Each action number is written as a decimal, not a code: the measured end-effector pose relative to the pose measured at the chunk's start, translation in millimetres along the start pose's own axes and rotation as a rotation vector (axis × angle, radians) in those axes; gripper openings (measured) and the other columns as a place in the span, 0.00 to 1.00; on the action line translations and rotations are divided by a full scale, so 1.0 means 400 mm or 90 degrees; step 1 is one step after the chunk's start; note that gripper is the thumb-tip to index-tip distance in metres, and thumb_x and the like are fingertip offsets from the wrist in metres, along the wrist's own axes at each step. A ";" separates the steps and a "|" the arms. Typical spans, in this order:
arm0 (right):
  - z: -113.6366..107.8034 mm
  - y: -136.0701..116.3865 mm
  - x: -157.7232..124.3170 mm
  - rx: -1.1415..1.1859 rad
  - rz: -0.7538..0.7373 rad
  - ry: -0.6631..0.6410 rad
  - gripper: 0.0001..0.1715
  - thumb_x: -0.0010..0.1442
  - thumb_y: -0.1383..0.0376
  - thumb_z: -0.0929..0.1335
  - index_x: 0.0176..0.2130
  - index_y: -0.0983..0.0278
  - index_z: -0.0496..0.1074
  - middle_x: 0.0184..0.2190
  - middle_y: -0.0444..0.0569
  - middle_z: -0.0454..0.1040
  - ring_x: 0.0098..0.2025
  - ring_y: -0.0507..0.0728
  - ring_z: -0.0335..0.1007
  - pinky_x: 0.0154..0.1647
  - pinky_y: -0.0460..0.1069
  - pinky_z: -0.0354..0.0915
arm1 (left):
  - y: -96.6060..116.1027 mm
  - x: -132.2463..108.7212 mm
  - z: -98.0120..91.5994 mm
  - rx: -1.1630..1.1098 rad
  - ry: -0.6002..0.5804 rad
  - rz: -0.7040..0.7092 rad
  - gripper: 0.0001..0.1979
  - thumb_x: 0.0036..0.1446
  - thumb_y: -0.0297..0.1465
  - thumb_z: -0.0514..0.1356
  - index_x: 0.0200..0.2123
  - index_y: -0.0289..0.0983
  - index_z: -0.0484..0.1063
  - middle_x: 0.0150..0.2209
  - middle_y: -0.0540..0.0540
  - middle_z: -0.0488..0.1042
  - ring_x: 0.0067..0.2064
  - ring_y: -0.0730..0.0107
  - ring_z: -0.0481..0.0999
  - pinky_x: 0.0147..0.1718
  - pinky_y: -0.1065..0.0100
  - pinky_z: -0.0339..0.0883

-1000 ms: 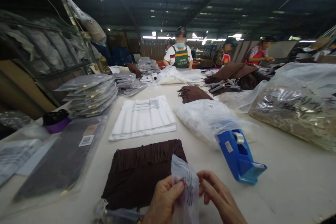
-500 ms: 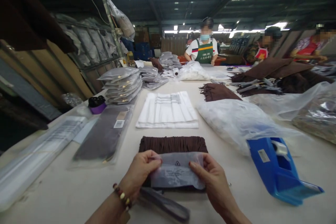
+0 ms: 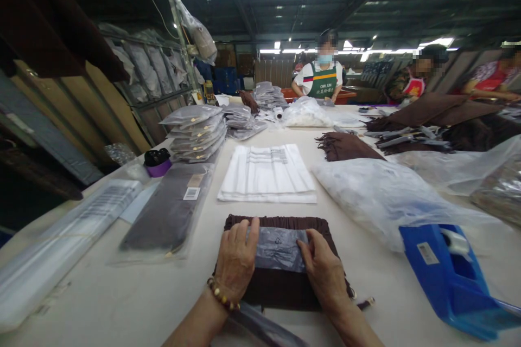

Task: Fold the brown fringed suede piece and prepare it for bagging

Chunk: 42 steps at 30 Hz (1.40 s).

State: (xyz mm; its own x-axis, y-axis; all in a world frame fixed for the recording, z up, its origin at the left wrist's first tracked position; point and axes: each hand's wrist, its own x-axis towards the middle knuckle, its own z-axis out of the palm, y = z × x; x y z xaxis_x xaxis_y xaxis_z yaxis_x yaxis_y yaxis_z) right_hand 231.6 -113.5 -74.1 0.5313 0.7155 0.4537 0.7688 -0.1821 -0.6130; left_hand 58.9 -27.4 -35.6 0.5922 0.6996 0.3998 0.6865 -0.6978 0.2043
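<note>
A folded dark brown garment (image 3: 280, 282) lies on the white table in front of me. On top of it rests a small clear plastic bag (image 3: 280, 249) with printed marks. My left hand (image 3: 236, 261) lies flat on the bag's left end, fingers stretched out. My right hand (image 3: 323, 271) presses the bag's right end, fingers flat. Both hands hold the bag down against the garment.
A blue tape dispenser (image 3: 451, 276) sits at the right. White folded bags (image 3: 266, 173) lie beyond the garment, a bagged dark garment (image 3: 171, 211) at the left, stacks of packed items (image 3: 195, 130) farther back. Loose clear plastic (image 3: 378, 195) lies right. Other people work at the far end.
The small bag went from being held up between my fingers to lying flat on the brown garment, with both hands now pressed on it. My view shifted left.
</note>
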 end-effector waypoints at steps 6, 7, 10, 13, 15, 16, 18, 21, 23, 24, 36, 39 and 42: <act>-0.033 -0.011 0.008 -0.119 -0.121 0.092 0.18 0.62 0.59 0.58 0.46 0.65 0.67 0.36 0.54 0.71 0.36 0.59 0.68 0.33 0.52 0.65 | 0.019 -0.010 0.023 0.048 -0.146 0.280 0.24 0.53 0.17 0.50 0.54 0.33 0.61 0.56 0.39 0.65 0.58 0.53 0.62 0.51 0.57 0.66; -0.042 -0.021 0.005 -0.135 -0.187 0.106 0.16 0.62 0.63 0.59 0.47 0.65 0.67 0.37 0.55 0.71 0.38 0.59 0.67 0.37 0.52 0.65 | 0.020 -0.009 0.029 0.050 -0.177 0.267 0.25 0.52 0.17 0.50 0.55 0.33 0.61 0.57 0.39 0.64 0.58 0.52 0.61 0.51 0.56 0.66; -0.055 -0.050 -0.015 -0.142 -0.354 0.043 0.19 0.61 0.71 0.58 0.49 0.63 0.68 0.42 0.53 0.71 0.45 0.58 0.65 0.45 0.53 0.61 | 0.014 0.000 0.038 0.024 -0.217 0.246 0.25 0.54 0.17 0.50 0.56 0.33 0.59 0.58 0.38 0.62 0.60 0.52 0.58 0.53 0.54 0.64; -0.042 -0.054 -0.037 -0.179 -0.339 -0.036 0.19 0.61 0.70 0.58 0.48 0.63 0.69 0.44 0.52 0.72 0.46 0.59 0.64 0.45 0.53 0.60 | -0.009 0.005 0.002 -0.045 -0.206 0.259 0.22 0.56 0.19 0.50 0.55 0.32 0.60 0.58 0.37 0.62 0.60 0.55 0.58 0.54 0.55 0.62; -0.029 -0.044 -0.045 -0.197 -0.314 -0.049 0.18 0.61 0.69 0.58 0.48 0.63 0.69 0.45 0.52 0.71 0.46 0.59 0.63 0.44 0.54 0.59 | -0.027 -0.010 -0.051 -0.098 -0.175 0.277 0.20 0.58 0.21 0.50 0.54 0.32 0.60 0.57 0.37 0.63 0.60 0.57 0.59 0.55 0.55 0.61; -0.024 -0.038 -0.046 -0.196 -0.314 -0.055 0.18 0.62 0.69 0.58 0.49 0.63 0.69 0.45 0.52 0.71 0.47 0.59 0.63 0.44 0.54 0.59 | -0.035 -0.025 -0.081 -0.120 -0.163 0.284 0.19 0.58 0.24 0.51 0.54 0.33 0.60 0.55 0.38 0.65 0.58 0.58 0.60 0.54 0.56 0.62; -0.019 -0.027 -0.047 -0.186 -0.317 -0.061 0.18 0.62 0.68 0.58 0.49 0.63 0.69 0.46 0.52 0.71 0.47 0.59 0.63 0.45 0.53 0.59 | -0.047 -0.070 -0.133 -0.138 -0.163 0.297 0.20 0.58 0.33 0.56 0.53 0.34 0.60 0.50 0.39 0.69 0.53 0.58 0.66 0.50 0.57 0.65; -0.019 -0.022 -0.048 -0.176 -0.312 -0.055 0.18 0.62 0.68 0.58 0.49 0.63 0.69 0.46 0.52 0.71 0.47 0.59 0.63 0.44 0.53 0.59 | -0.056 -0.150 -0.156 -0.094 -0.166 0.314 0.19 0.56 0.34 0.57 0.50 0.34 0.62 0.42 0.40 0.71 0.44 0.59 0.69 0.42 0.58 0.68; -0.021 -0.023 -0.048 -0.175 -0.306 -0.051 0.18 0.62 0.68 0.58 0.49 0.63 0.69 0.46 0.52 0.71 0.47 0.59 0.62 0.45 0.54 0.58 | -0.062 -0.189 -0.138 -0.074 -0.104 0.318 0.11 0.57 0.24 0.50 0.44 0.34 0.65 0.36 0.42 0.71 0.39 0.63 0.70 0.39 0.60 0.66; -0.022 -0.024 -0.049 -0.174 -0.304 -0.050 0.18 0.62 0.68 0.58 0.49 0.63 0.69 0.46 0.52 0.71 0.47 0.59 0.62 0.45 0.54 0.58 | -0.065 -0.200 -0.127 -0.087 -0.070 0.316 0.12 0.55 0.19 0.47 0.39 0.35 0.66 0.32 0.44 0.71 0.36 0.65 0.69 0.37 0.62 0.65; -0.026 -0.014 -0.050 -0.102 -0.306 -0.036 0.19 0.62 0.68 0.59 0.52 0.65 0.64 0.46 0.53 0.71 0.48 0.58 0.64 0.47 0.54 0.61 | -0.076 -0.125 -0.036 -0.016 0.005 0.091 0.18 0.57 0.24 0.50 0.52 0.35 0.61 0.39 0.42 0.69 0.40 0.60 0.68 0.37 0.59 0.67; -0.054 -0.032 -0.045 -0.066 -0.272 0.046 0.21 0.62 0.66 0.59 0.54 0.67 0.60 0.48 0.57 0.69 0.50 0.59 0.63 0.48 0.54 0.62 | -0.064 -0.138 0.006 0.107 0.013 0.132 0.24 0.56 0.21 0.50 0.57 0.37 0.56 0.39 0.41 0.67 0.40 0.59 0.67 0.35 0.58 0.67; -0.069 -0.067 -0.034 -0.095 -0.326 0.059 0.21 0.61 0.69 0.60 0.54 0.65 0.61 0.52 0.57 0.67 0.54 0.61 0.60 0.51 0.57 0.58 | -0.061 -0.132 -0.004 0.096 -0.035 0.127 0.24 0.56 0.23 0.51 0.57 0.37 0.57 0.40 0.41 0.67 0.41 0.59 0.67 0.36 0.58 0.67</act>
State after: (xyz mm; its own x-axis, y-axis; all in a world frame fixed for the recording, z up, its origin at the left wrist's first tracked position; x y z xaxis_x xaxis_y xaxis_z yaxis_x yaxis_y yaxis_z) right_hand 213.4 -137.0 -45.9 0.0998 0.6771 0.7291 0.9763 0.0749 -0.2032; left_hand 10.4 -47.5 -60.3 0.7413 0.5613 0.3681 0.6072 -0.7945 -0.0113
